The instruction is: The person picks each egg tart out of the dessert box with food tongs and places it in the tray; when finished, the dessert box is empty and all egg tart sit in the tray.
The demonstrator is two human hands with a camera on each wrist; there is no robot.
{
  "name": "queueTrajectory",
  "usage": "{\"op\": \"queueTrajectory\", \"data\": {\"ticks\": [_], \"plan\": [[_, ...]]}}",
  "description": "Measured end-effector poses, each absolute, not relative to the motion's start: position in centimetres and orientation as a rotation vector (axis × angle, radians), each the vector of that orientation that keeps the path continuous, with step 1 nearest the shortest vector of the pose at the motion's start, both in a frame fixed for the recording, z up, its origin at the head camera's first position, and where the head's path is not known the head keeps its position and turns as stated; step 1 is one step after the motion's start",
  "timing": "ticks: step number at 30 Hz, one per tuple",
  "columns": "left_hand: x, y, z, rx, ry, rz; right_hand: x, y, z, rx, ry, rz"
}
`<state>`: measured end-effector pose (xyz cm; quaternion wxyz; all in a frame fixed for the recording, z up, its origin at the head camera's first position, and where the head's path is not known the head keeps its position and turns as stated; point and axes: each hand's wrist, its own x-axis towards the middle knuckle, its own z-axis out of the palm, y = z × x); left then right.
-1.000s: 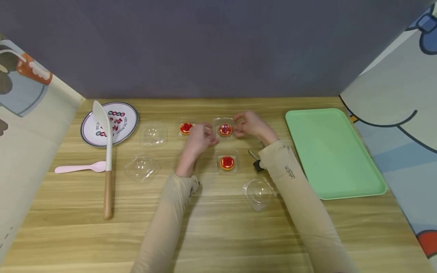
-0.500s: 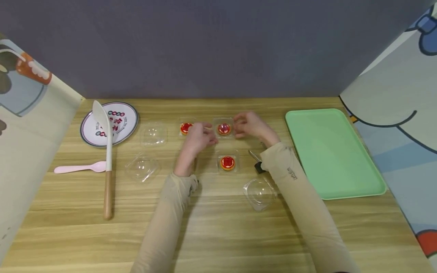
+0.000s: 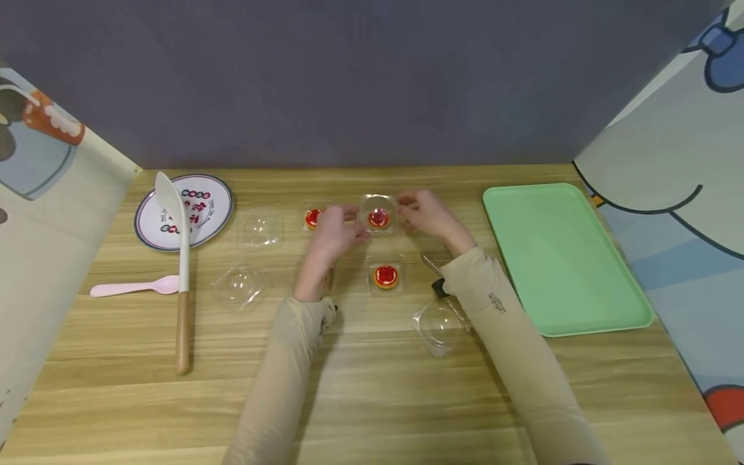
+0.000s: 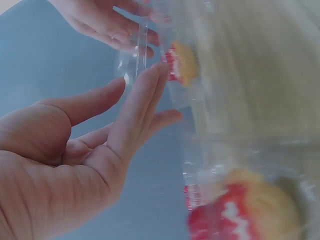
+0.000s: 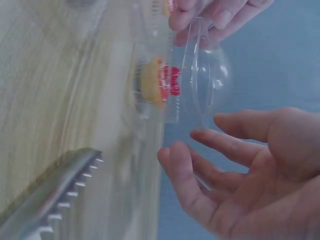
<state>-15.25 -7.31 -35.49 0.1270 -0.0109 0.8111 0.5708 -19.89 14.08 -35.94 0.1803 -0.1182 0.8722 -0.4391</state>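
My left hand (image 3: 337,236) and right hand (image 3: 429,216) pinch opposite edges of a clear domed plastic lid (image 5: 206,77). It stands over a small tart (image 3: 378,218) with red topping in a clear square base, with a gap showing between lid and base in the right wrist view. Thumb and index fingertip of my right hand meet at the lid's near corner there. A second tart (image 3: 386,277) sits in its base in front. Another tart (image 3: 314,218) at the left is partly covered by my left hand, and my left wrist hides most of a further base.
Clear lids (image 3: 261,228) lie left of the bases, and one lid (image 3: 440,328) lies at front right. A serrated metal tool (image 5: 60,195) lies by my right forearm. A green tray (image 3: 566,258) stands right; a plate (image 3: 215,206), long-handled spoon (image 3: 183,323) and pink spoon (image 3: 134,287) lie left.
The lid between my hands has risen a little and shifted toward the back over the tart. My hands keep nearly the same place; the head view has shifted slightly.
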Motion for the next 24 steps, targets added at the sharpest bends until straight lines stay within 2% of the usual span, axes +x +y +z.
{"op": "queueTrajectory", "data": {"ticks": [11, 24], "plan": [[-15.0, -5.9, -34.7, 0.037, 2.362, 1.876, -18.8, 16.4, -34.8, -0.438, 2.489, -1.382], [-15.9, -2.6, -35.4, 0.209, 2.698, 1.903, -18.6, 19.5, -35.7, -0.346, 2.328, -1.976]]}}
